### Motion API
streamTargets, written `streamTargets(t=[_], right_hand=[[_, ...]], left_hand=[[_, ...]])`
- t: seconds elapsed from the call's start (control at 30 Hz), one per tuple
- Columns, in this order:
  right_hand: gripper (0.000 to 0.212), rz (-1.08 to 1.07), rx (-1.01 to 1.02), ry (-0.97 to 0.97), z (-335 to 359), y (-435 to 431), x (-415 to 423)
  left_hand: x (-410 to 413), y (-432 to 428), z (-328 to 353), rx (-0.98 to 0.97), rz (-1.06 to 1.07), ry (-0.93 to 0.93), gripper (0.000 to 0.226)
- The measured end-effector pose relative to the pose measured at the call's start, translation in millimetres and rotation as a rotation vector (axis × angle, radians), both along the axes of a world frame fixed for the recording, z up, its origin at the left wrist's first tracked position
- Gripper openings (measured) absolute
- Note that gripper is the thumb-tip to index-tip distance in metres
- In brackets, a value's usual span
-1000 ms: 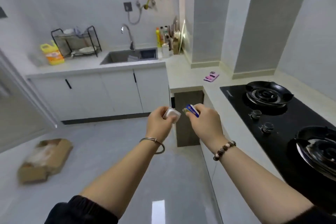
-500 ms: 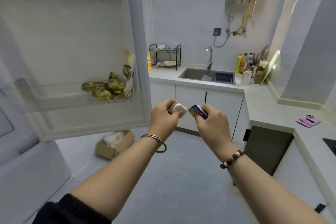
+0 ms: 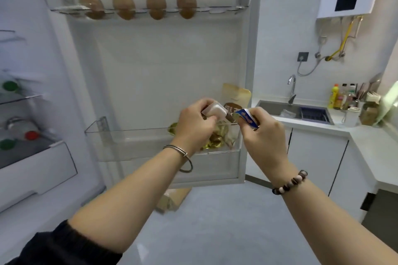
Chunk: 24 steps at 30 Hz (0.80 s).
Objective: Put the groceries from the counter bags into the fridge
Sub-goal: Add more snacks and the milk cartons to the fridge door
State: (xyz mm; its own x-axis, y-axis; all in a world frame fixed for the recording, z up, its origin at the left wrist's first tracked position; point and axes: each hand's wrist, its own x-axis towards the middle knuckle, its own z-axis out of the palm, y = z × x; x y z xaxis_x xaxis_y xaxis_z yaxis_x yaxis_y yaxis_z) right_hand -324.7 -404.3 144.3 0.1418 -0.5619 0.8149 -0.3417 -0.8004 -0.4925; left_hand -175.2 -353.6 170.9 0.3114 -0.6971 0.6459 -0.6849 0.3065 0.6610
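Fingers (image 3: 207,119) of the left hand (image 3: 193,129) are pinching a white tub (image 3: 216,109), the right hand (image 3: 265,135) a blue packet (image 3: 247,116). Placing is seemingly beginning; both are likely needing lowering into the door shelf (image 3: 129,139) just below the fingers.

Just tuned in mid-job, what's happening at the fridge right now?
A person stands facing the open fridge door. The left hand grips a small white packet and the right hand pinches a small blue-wrapped packet. Both are held side by side near the lower door shelf, which already holds gold-wrapped items. Four eggs sit in the top door rack. Neither packet has been set down yet.
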Motion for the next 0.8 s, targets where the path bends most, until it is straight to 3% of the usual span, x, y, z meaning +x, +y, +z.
streamTargets(t=[0.17, 0.37, 0.5, 0.8], right_hand=[[0.005, 0.02, -0.032, 0.045, 5, -12, 38], [0.009, -0.002, 0.007, 0.245, 15, -26, 71], [0.013, 0.012, 0.088, 0.438, 19, -28, 81], [0.016, -0.028, 0.197, 0.563, 28, -30, 83]], left_hand=[[78, -6, 12, 0.159, 0.131, -0.029, 0.012], [118, -12, 18, 0.686, 0.015, -0.093, 0.007], [132, -14, 19, 0.937, -0.046, -0.037, 0.005], [145, -20, 10, 1.103, -0.224, 0.058, 0.016]])
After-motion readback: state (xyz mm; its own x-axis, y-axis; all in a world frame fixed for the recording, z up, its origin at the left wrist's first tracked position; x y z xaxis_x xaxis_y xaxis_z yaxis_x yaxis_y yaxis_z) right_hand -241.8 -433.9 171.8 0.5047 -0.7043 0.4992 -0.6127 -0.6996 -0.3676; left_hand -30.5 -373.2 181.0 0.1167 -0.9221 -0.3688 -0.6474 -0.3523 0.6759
